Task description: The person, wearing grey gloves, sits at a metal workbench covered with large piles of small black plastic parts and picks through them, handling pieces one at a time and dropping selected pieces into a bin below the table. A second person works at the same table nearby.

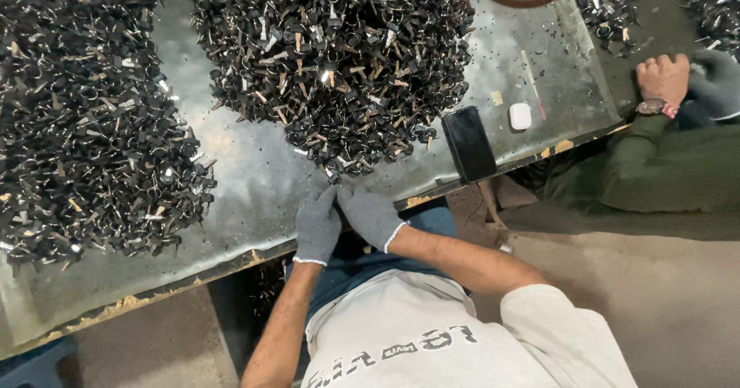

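Grey knit-gloved hands [343, 217] pinching 1 small black metal part [333, 177].

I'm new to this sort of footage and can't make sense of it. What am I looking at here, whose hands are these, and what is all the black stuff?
There is no machine here. The single picture comes from a camera worn on a person's head, looking down, so the person's own body and arms appear at the bottom. Both hands wear grey knit gloves: the left hand and the right hand meet fingertip to fingertip over one small black part at the edge of the nearer pile. Whether either hand grips it is too small to tell.

On the worn metal tabletop lie two big heaps of small black parts with metal bits: one in the middle, one at the picture's left. A dark phone and a small white case lie beside them. At the picture's right, a co-worker's bare hand with a wristwatch belongs to someone else.
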Motion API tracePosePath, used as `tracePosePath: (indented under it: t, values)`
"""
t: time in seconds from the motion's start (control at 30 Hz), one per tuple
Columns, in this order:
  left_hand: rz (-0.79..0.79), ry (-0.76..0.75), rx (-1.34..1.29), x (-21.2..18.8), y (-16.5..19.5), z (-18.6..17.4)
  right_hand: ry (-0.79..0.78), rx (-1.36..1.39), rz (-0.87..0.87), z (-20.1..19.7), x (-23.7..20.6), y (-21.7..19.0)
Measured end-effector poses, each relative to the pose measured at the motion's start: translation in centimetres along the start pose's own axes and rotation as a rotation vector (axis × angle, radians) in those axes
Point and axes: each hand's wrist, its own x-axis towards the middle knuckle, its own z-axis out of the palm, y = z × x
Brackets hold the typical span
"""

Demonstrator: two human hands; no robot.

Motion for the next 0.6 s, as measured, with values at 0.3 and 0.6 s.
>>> tracePosePath:
  t: [0.3, 0.6]
  values:
    - [0.016, 0.025, 0.004, -0.3, 0.4, -0.7, -0.182, 0.341, -0.065, -1.2, 1.8, 1.0]
    - [-0.08, -0.049, 0.301, -0.6, 0.4, -0.3, 0.069, 0.165, -0.127, -1.3, -0.5, 1.7]
